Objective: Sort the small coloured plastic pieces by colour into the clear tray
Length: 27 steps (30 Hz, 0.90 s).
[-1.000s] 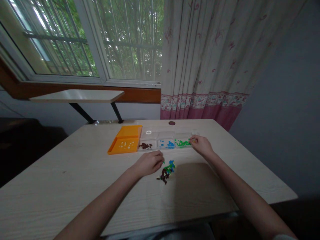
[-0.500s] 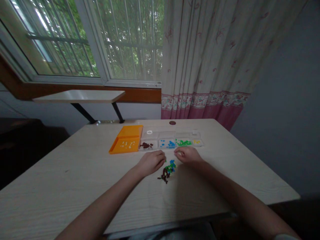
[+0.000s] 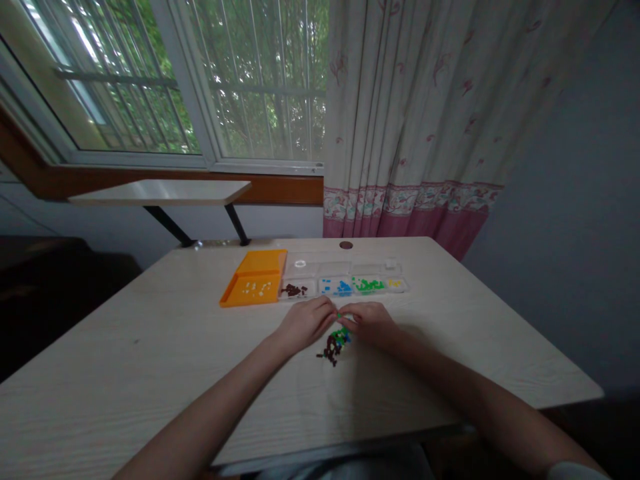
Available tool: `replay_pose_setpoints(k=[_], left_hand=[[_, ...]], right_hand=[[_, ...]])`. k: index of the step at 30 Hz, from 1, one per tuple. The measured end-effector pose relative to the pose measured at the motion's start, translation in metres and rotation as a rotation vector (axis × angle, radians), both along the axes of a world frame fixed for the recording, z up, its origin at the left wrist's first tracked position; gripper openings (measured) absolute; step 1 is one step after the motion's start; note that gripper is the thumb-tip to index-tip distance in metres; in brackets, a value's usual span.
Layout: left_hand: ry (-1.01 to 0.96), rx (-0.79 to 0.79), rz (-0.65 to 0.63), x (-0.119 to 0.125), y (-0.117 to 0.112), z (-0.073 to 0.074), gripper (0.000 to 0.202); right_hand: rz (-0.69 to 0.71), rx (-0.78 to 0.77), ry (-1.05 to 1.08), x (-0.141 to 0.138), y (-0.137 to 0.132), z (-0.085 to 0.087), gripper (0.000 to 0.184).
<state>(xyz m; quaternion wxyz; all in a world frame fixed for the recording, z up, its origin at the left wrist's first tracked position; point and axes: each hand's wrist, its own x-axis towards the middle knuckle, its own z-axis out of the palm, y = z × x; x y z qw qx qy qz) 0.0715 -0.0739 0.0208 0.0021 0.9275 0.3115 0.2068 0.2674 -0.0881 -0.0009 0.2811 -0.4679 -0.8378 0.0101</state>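
Observation:
My left hand (image 3: 309, 322) and my right hand (image 3: 371, 322) meet fingertip to fingertip above the table. Between them shows a tiny green piece (image 3: 339, 315), pinched by the left fingers, with the right fingertips against it. Whether the right fingers hold a piece of their own is hidden. Just below the hands lies a small cluster of brown, green and blue pieces (image 3: 334, 345), partly covered by the right hand. Behind the hands stands a clear compartment box (image 3: 315, 297) with brown pieces (image 3: 294, 290), blue pieces (image 3: 337, 287), green pieces (image 3: 369, 285) and yellow pieces (image 3: 395, 283) in separate compartments.
An open orange case (image 3: 256, 263) with small white pieces (image 3: 257, 289) in its near half adjoins the clear box on the left. A raised shelf (image 3: 165, 191) on black legs stands at the back left of the wooden table (image 3: 150, 353). A curtain (image 3: 390, 120) hangs behind.
My right hand has moved left and slightly down, so its fingertips now meet those of my left hand. It now covers part of the blue and green end of the cluster.

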Motion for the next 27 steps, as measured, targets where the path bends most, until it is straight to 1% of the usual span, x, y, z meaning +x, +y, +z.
replay_pose_setpoints(k=[2,4,8,11,14,20,27], left_hand=[[-0.032,-0.021,0.018,-0.001,0.001,-0.001,0.025],[-0.028,-0.052,0.008,-0.002,0.002,-0.002,0.025],[0.074,-0.100,-0.080,-0.002,0.003,-0.006,0.028],[0.125,-0.101,-0.087,0.000,0.002,-0.009,0.029],[0.147,-0.096,-0.088,0.001,0.002,-0.010,0.028],[0.180,-0.080,-0.063,0.001,0.001,-0.007,0.023],[0.191,-0.070,-0.053,0.002,0.003,-0.010,0.026]], right_hand=[[-0.001,0.039,0.020,0.005,0.004,0.001,0.018],[-0.021,0.117,0.067,0.011,0.008,0.004,0.020],[-0.045,0.277,0.171,0.023,0.013,0.011,0.026],[-0.054,0.343,0.196,0.026,0.013,0.016,0.027],[-0.052,0.384,0.194,0.025,0.011,0.018,0.027],[-0.021,0.437,0.206,0.023,0.010,0.019,0.023],[0.004,0.467,0.213,0.021,0.008,0.023,0.022]])
